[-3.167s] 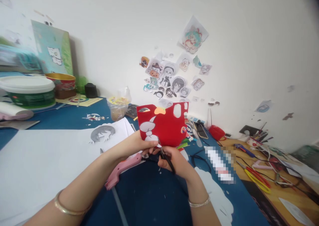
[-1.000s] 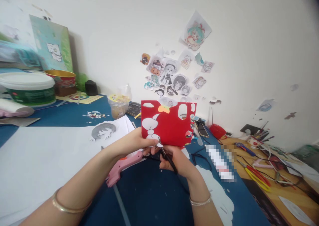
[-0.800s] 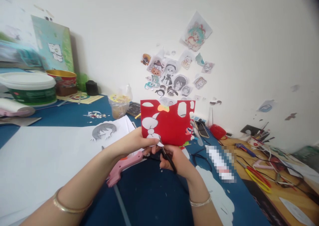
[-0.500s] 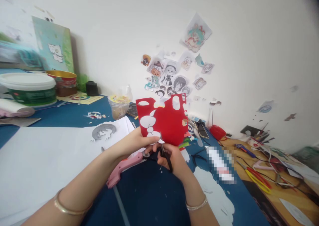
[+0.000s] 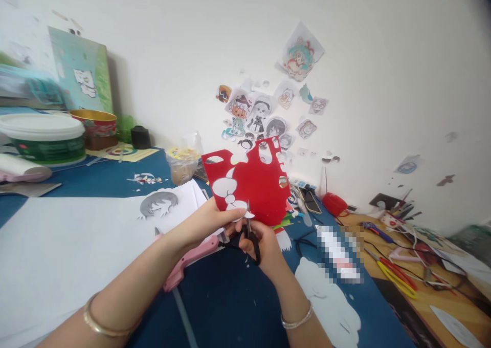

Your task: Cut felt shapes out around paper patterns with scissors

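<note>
My left hand (image 5: 227, 216) pinches a red sheet (image 5: 264, 189), thumb on its lower left. The sheet has several cut-out holes and a ragged right edge. A white paper bow (image 5: 224, 188) lies flat against its left part. My right hand (image 5: 264, 241) is closed round the black handles of a pair of scissors (image 5: 256, 251). Their blades point up at the sheet's lower edge, close beside the bow's tip. Below my left wrist a pink glue gun (image 5: 194, 258) rests on the blue table, with a pale glue stick (image 5: 184, 317) sticking out of its rear.
White paper (image 5: 76, 245) with a grey hair cutout (image 5: 159, 204) covers the left. A white cutout (image 5: 328, 302) lies at the right front. Pliers (image 5: 397, 276) and cables are on the wooden surface. Behind stand a lidded tub (image 5: 46, 143), a red tin (image 5: 97, 128) and a plastic cup (image 5: 182, 166).
The red sheet has tilted and turned a little, its left corner shifting left. The scissors have swung more upright, their blades now showing in front of the sheet beside the bow.
</note>
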Tool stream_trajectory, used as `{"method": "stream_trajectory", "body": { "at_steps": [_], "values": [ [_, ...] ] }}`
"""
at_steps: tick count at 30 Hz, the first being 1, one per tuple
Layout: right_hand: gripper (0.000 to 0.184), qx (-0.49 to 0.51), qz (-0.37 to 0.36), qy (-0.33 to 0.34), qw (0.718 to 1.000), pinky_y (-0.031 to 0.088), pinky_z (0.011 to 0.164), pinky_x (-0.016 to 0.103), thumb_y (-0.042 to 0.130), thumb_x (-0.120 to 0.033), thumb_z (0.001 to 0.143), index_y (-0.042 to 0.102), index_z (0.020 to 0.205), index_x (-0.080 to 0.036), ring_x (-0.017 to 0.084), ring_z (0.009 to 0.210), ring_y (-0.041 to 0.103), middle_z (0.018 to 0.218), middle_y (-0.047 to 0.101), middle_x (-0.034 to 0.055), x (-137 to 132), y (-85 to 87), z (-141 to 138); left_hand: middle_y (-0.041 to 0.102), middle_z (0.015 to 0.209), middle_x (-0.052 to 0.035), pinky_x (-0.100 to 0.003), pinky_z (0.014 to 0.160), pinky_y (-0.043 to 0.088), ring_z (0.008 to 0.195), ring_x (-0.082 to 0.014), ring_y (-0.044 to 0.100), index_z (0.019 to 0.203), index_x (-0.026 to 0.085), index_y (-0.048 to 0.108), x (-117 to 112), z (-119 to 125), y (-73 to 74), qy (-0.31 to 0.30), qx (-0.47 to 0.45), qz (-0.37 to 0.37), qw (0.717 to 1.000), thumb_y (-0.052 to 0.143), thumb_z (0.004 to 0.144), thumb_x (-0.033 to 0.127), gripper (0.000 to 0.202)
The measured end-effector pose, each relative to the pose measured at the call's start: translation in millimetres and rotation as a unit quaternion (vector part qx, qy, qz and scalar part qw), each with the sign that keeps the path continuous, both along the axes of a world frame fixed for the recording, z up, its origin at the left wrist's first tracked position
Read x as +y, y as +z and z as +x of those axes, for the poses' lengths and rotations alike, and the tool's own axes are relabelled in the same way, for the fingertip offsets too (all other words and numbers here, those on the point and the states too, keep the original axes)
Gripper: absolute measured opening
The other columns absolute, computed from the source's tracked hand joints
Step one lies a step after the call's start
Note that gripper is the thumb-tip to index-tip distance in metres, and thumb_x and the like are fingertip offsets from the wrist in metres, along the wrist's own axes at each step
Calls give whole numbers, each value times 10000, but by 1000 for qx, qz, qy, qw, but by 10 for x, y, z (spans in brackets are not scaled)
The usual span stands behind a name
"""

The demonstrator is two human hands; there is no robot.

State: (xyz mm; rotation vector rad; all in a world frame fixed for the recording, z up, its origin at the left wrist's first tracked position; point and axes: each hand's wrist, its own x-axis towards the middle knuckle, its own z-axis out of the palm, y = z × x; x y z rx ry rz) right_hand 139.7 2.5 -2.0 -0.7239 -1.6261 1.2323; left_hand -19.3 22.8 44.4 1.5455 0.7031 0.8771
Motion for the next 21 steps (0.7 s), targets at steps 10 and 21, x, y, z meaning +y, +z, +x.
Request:
{"method": "stream_trajectory", "body": {
  "at_steps": [10,21],
  "values": [
    [499,-28,-1,-2,1000,449,702,308,678,-627,604,532,804,-194,196,696,569,792,645,73,-42,84,-6,541,531,20,-221,472,352,434,-78,423,614,153,543,42,-5,-59,-9,12,17,1000,541,796,363,278],
    [544,-35,2,-18,999,438,625,289,668,-669,561,549,790,-190,147,557,484,640,538,6,-40,61,-7,546,525,17,-219,471,355,441,-83,434,575,155,546,4,-33,24,-24,26,5,999,538,782,327,269]
  ]
}}
